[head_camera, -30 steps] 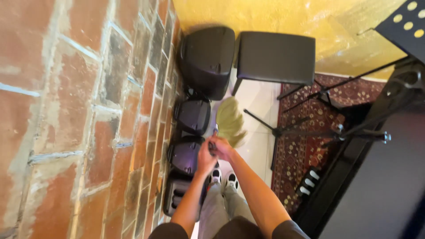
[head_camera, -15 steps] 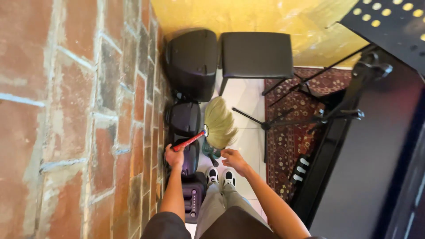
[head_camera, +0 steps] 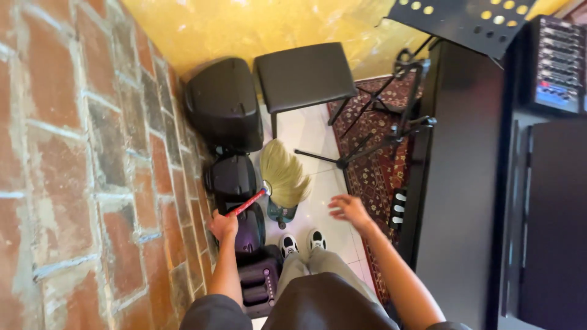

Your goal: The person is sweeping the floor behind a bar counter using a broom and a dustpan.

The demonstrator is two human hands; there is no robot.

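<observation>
My left hand (head_camera: 222,225) grips the red handle of a broom (head_camera: 247,203), close to the brick wall. The broom's pale straw head (head_camera: 285,173) fans out above the white tiled floor, in front of my white shoes (head_camera: 301,242). My right hand (head_camera: 350,208) hovers free to the right of the broom, fingers spread, holding nothing. A small dark green object (head_camera: 281,214) sits on the floor just under the straw head.
A brick wall (head_camera: 85,171) runs along the left. Black speakers (head_camera: 224,104) and smaller black cases (head_camera: 233,177) line its foot. A black stool (head_camera: 304,76), a music stand (head_camera: 391,122), a patterned red rug (head_camera: 376,165) and a black keyboard body (head_camera: 458,183) crowd the right.
My right hand has let go of the broom and moved out to the right. My left hand keeps the handle, now lower and nearer the wall.
</observation>
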